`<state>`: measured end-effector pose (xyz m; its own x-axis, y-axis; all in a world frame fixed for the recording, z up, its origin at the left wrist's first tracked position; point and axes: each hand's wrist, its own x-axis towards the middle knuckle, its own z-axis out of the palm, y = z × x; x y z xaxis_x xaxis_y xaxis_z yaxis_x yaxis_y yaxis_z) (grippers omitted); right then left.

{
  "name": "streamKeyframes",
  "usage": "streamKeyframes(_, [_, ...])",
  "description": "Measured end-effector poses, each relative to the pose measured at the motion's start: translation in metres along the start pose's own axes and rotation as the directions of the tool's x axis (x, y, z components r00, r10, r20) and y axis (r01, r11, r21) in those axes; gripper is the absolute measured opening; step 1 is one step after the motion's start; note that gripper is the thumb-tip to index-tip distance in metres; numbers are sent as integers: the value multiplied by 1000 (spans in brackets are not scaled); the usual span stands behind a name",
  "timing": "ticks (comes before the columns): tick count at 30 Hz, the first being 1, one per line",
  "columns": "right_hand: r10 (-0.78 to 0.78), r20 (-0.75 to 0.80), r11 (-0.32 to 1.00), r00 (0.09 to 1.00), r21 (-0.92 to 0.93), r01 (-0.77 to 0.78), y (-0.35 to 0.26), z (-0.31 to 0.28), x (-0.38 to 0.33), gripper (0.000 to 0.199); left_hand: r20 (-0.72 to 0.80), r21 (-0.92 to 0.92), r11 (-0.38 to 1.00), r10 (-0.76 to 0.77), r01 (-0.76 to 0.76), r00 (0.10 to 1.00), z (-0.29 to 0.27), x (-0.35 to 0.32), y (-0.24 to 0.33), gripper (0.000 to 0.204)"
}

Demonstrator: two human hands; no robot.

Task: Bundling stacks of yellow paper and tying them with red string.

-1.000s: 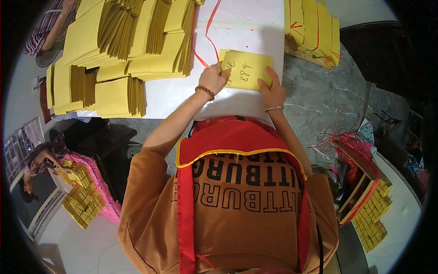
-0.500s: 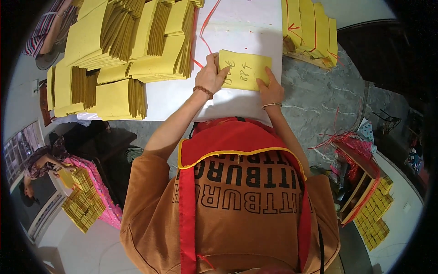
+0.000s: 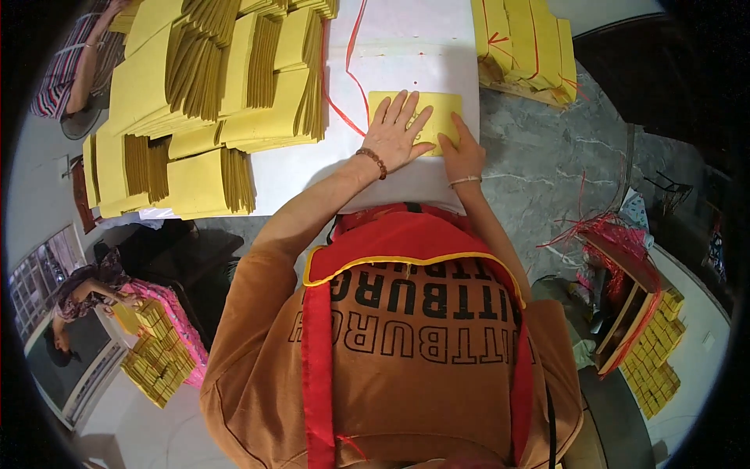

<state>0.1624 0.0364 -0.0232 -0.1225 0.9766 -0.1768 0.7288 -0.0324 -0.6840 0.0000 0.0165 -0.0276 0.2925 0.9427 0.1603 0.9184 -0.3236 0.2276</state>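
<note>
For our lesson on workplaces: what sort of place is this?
Probably a small paper-packing workshop: stacks of yellow paper on a white table, red-tied yellow bundles beside it, and loose red string.

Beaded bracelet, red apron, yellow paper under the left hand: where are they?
Beaded bracelet (image 3: 376, 159), head view: middle beads.
Red apron (image 3: 410, 241), head view: middle of the folded bib.
Yellow paper (image 3: 441, 105), head view: bare upper right part.

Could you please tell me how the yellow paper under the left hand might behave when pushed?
The yellow paper probably won't roll or tip, as it lies flat on the white table. It might slide, though the left hand spread across it could hold it back.
</note>
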Motion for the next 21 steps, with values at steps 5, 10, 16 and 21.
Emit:
streamKeyframes(5, [-560,59,710,826,-479,516,2,-10,-31,56,56,9,1000,-15,14,998,-1,2,1,62])
streamKeyframes(10, [-557,290,681,778,-377,628,12,-11,-43,59,67,9,1000,-27,26,997,2,2,1,56])
streamKeyframes(16, [-556,229,680,799,-427,596,22,-8,-44,55,38,45,999,-30,29,999,4,1,-1,56])
streamKeyframes(21, [-579,208,648,789,-470,599,34,-14,-45,56,22,59,996,65,-67,998,-1,-3,-3,72])
